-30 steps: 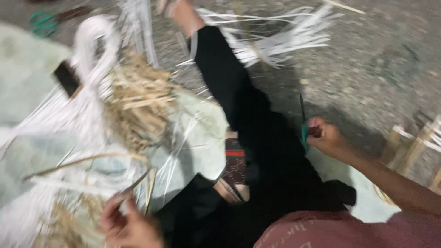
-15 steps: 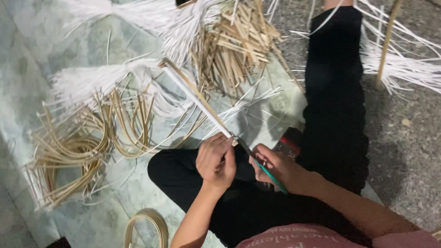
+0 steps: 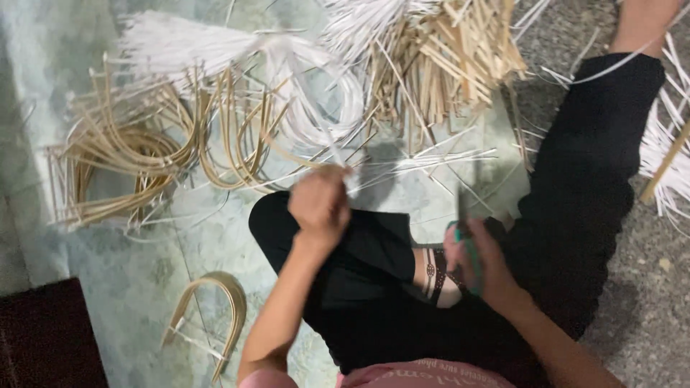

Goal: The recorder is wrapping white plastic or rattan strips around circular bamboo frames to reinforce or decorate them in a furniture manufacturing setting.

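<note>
Head view: seated cross-legged on a pale mat (image 3: 144, 287) spread over the floor, black trousers (image 3: 575, 187) filling the lower right. Left hand (image 3: 320, 205) raised above the knee, fingers (image 3: 332, 179) closed around a thin white strip (image 3: 316, 108) running up toward a white coil (image 3: 323, 100). Right hand (image 3: 478, 262) low over the lap, fingers wrapped on a green-handled knife (image 3: 466, 215), blade pointing up, blurred. Curved tan cane strips (image 3: 129, 158) heaped at the mat's left edge; short cut sticks (image 3: 445, 57) piled along the top. Small bent bundle (image 3: 215, 309) lying alone near the left elbow. Open mat between the hands and the piles. Dark mat corner (image 3: 43, 338) at lower left; rough grey floor (image 3: 647, 316) at right.
</note>
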